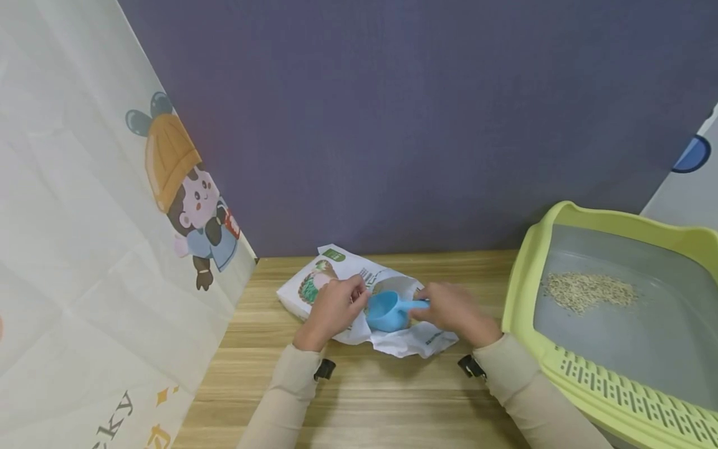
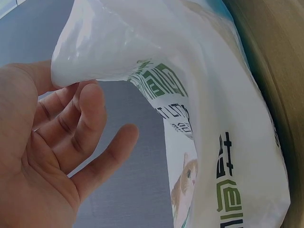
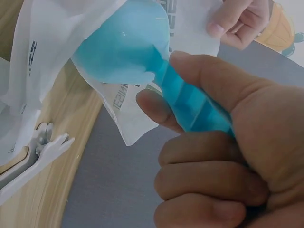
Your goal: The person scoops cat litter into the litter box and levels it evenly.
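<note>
A printed white plastic bag (image 1: 292, 291) with a torn-open mouth lies on the wooden table. My left hand (image 1: 335, 307) pinches the edge of its mouth; in the left wrist view, the bag film (image 2: 109, 38) is lifted between thumb and fingers. My right hand (image 1: 453, 309) grips the ribbed handle of a blue scoop (image 1: 386, 313). The scoop's bowl (image 3: 126, 40) sits at the bag's opening, partly behind a flap of film. How much the bowl holds cannot be made out.
To the right stands a litter tray with a lime-green rim (image 1: 521, 299) and grey base, holding a patch of beige pellets (image 1: 589, 290). A purple-grey wall (image 1: 392, 125) rises behind the table. A white plastic piece (image 3: 35, 164) lies near the bag.
</note>
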The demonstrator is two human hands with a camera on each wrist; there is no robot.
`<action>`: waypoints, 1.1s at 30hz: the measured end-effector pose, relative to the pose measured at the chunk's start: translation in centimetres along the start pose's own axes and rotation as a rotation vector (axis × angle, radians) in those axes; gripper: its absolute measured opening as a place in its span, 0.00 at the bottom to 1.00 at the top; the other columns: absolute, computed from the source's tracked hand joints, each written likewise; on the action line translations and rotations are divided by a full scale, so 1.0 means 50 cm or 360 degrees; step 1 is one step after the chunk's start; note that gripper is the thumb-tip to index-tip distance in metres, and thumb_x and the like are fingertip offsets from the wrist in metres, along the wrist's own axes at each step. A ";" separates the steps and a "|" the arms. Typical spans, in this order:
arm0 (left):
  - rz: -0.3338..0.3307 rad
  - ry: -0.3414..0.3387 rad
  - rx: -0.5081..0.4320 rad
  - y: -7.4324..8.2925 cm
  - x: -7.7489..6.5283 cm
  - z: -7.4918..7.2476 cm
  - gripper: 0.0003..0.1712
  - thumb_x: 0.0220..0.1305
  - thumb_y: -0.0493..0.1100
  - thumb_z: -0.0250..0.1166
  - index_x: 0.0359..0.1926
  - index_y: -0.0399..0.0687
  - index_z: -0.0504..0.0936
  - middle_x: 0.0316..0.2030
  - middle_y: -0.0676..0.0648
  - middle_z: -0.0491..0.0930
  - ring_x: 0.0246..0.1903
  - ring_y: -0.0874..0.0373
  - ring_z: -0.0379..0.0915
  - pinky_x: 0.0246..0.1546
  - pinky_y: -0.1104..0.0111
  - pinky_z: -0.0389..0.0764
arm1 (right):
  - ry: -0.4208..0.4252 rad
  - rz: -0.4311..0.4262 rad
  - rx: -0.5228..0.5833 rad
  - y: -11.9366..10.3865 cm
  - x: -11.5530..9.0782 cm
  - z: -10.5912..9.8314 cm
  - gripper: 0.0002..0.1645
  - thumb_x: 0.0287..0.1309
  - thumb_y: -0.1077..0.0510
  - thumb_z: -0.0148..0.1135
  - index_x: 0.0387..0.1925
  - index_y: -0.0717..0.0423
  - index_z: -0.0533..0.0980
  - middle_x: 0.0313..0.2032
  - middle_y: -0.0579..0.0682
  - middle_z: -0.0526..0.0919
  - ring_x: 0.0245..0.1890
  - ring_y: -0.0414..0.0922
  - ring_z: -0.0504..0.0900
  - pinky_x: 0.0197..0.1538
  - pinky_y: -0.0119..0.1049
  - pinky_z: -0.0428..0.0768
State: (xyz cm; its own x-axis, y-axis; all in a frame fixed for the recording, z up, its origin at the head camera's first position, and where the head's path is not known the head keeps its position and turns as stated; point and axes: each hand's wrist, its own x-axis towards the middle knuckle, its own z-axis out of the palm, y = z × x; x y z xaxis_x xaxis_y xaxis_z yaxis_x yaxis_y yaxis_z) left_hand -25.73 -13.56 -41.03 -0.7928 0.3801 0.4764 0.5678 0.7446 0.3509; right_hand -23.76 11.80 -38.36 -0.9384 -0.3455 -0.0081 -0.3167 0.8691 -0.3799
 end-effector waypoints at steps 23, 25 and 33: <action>-0.0011 -0.0021 -0.0010 0.001 0.002 -0.002 0.08 0.69 0.45 0.65 0.30 0.55 0.78 0.17 0.61 0.73 0.17 0.68 0.63 0.21 0.73 0.65 | -0.0009 -0.0029 -0.0083 -0.024 0.020 0.024 0.14 0.65 0.49 0.68 0.29 0.52 0.78 0.18 0.44 0.66 0.20 0.42 0.67 0.26 0.34 0.63; -0.0013 -0.0021 -0.0007 0.001 0.002 -0.002 0.08 0.69 0.45 0.65 0.30 0.55 0.78 0.17 0.61 0.73 0.17 0.68 0.63 0.21 0.73 0.66 | 0.0001 -0.0034 -0.0068 -0.023 0.022 0.025 0.14 0.64 0.49 0.68 0.28 0.52 0.77 0.18 0.44 0.65 0.20 0.41 0.66 0.26 0.34 0.63; -0.0017 -0.0033 -0.0006 -0.001 0.003 -0.001 0.09 0.70 0.45 0.64 0.31 0.54 0.78 0.17 0.60 0.72 0.17 0.68 0.63 0.20 0.73 0.65 | 0.0002 -0.0033 -0.0011 -0.025 0.032 0.032 0.19 0.64 0.50 0.69 0.21 0.50 0.73 0.16 0.43 0.65 0.18 0.40 0.65 0.25 0.33 0.64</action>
State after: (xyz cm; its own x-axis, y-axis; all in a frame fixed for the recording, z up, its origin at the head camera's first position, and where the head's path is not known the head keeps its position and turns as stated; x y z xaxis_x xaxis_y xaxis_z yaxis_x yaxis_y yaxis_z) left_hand -25.85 -13.55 -40.93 -0.8031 0.3834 0.4561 0.5603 0.7464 0.3592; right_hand -24.63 9.61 -39.39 -0.9318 -0.3629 0.0008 -0.3369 0.8643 -0.3734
